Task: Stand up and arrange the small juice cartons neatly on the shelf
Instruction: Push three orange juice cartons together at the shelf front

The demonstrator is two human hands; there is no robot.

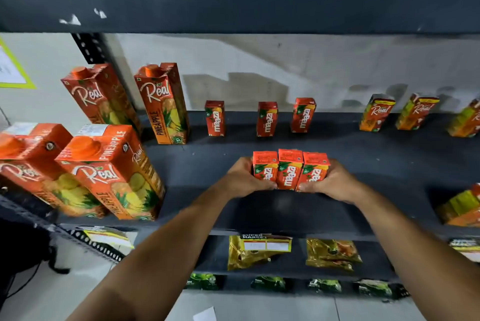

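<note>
Three small orange-red juice cartons stand upright side by side near the middle of the dark shelf. My left hand presses against the left carton and my right hand against the right one, squeezing the row together. Three more small cartons of the same kind stand spaced apart along the back: one at the left, one in the middle and one to its right.
Tall pineapple juice cartons stand at the shelf's left, two in front and two behind. Small green-and-orange cartons sit at the back right, more at the right edge. Yellow packets lie on the shelf below. An upper shelf overhangs.
</note>
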